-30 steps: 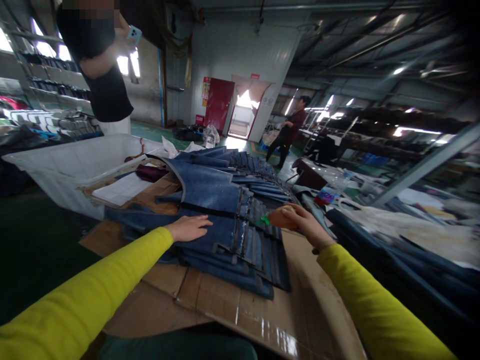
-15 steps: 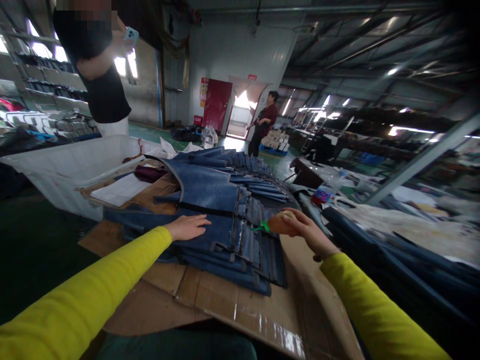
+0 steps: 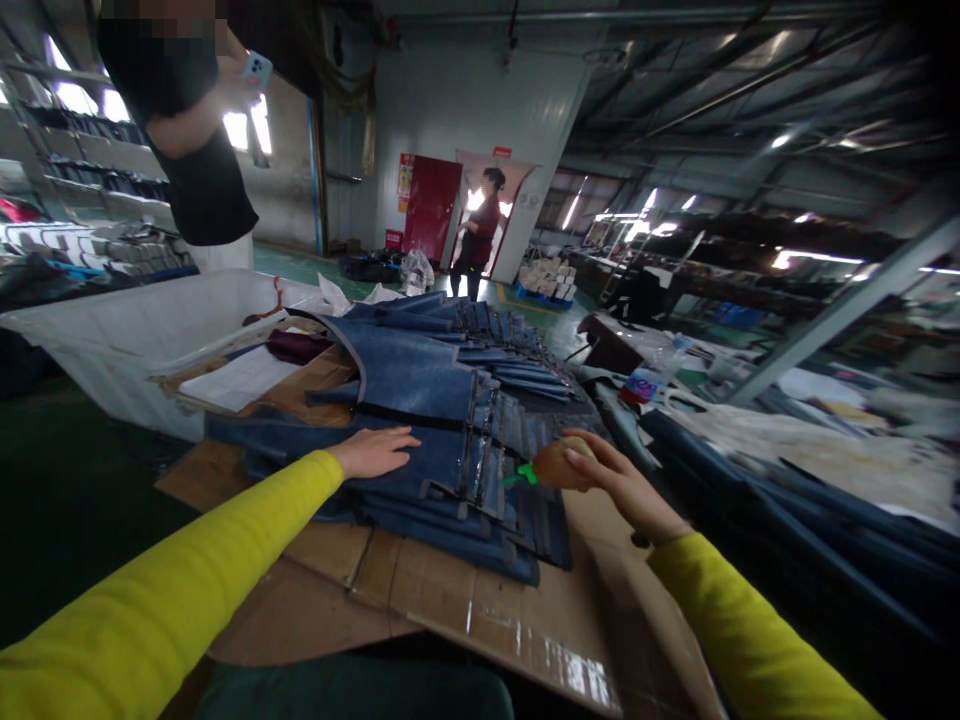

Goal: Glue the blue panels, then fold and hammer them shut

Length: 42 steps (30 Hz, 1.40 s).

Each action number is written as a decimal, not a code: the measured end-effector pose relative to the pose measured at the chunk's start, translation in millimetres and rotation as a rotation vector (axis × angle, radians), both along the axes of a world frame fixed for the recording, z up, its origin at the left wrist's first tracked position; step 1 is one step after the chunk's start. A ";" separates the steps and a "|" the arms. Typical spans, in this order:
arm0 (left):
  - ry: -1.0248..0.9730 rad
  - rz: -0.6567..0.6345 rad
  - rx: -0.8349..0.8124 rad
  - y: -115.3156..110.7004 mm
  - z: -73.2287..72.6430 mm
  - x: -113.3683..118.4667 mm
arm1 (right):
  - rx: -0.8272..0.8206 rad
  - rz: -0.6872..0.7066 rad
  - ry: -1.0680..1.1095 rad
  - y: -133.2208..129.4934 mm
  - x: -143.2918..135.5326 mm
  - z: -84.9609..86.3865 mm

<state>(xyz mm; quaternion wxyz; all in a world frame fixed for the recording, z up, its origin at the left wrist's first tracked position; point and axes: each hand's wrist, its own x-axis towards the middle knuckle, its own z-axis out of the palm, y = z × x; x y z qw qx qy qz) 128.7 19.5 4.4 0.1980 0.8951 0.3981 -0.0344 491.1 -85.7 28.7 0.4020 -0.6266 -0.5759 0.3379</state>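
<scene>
Gripped in the right hand [image 3: 634, 490], a squeeze bottle [image 3: 553, 467] points its green nozzle [image 3: 527, 473] at the layered blue fabric pieces [image 3: 409, 375] on cardboard [image 3: 427, 585]; left hand [image 3: 373, 453] open, flat on top, seemingly steadying the layers.

Green-tipped object [image 3: 553, 467] partly hidden by right hand [image 3: 613, 474], black-shirted person [image 3: 202, 155] cut off at top, writing on red sign [image 3: 502, 153] unreadable

The hall is mostly dim, backlit by glaring white daylight at the doorway [image 3: 474, 235] and windows [image 3: 246, 130] — the distant background looks soft (wide-angle stretching bends the edges), and the upper right corner falls nearly black.
</scene>
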 end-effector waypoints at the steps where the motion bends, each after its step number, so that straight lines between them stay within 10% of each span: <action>1: 0.001 0.001 0.000 -0.1 0.2 0.0 | -0.014 0.024 -0.003 -5.0 -0.9 0.4; 23: 0.008 -0.011 0.007 0.3 -0.8 0.1 | 0.077 0.030 -0.054 -52.3 -14.5 -8.3; 42: -0.001 -0.014 0.021 1.8 -3.0 0.2 | 0.176 0.049 -0.078 -37.0 -8.6 -21.9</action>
